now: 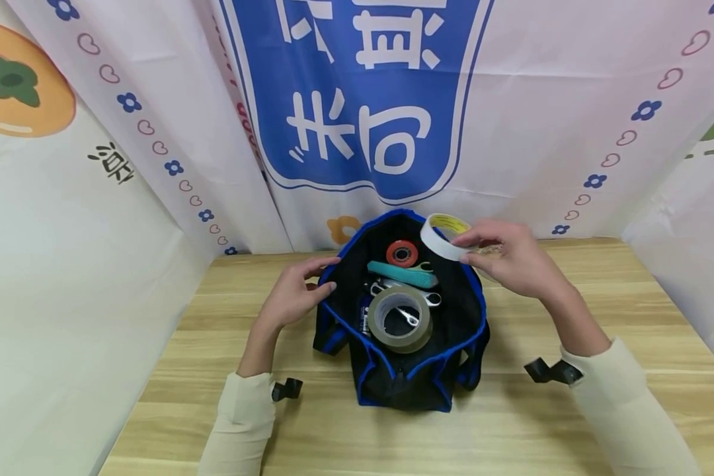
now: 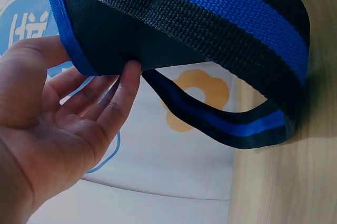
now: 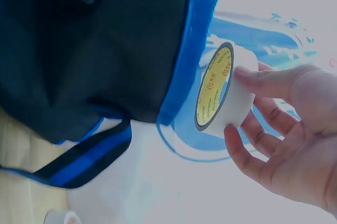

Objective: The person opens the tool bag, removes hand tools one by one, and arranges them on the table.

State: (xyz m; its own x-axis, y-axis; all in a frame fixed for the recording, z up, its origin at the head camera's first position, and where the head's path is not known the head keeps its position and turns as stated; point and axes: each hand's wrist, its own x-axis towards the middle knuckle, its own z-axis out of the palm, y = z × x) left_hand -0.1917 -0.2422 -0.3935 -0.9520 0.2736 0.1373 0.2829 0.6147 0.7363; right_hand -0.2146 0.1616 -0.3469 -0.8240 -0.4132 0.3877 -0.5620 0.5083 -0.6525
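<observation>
A roll of white tape (image 1: 437,246) with a yellow inner core is pinched between the thumb and fingers of my right hand (image 1: 512,258), above the right rim of a black bag (image 1: 387,390) with blue edging. My left hand (image 1: 291,294) holds the bag's left rim, thumb on the inner side and fingers outside, as the left wrist view shows. Inside the open bag lie a roll of brown packing tape (image 1: 418,340), an orange-red wheel-like disc (image 1: 402,254), a teal-handled tool (image 1: 401,273) and metal scissors-like tools (image 1: 432,299), partly covered.
The bag stands on a wood-grain table (image 1: 202,396), its webbing handle (image 2: 263,34) hanging at the side. A printed cloth (image 1: 541,132) hangs close behind it. Another white roll (image 3: 55,217) shows at the lower edge of the right wrist view.
</observation>
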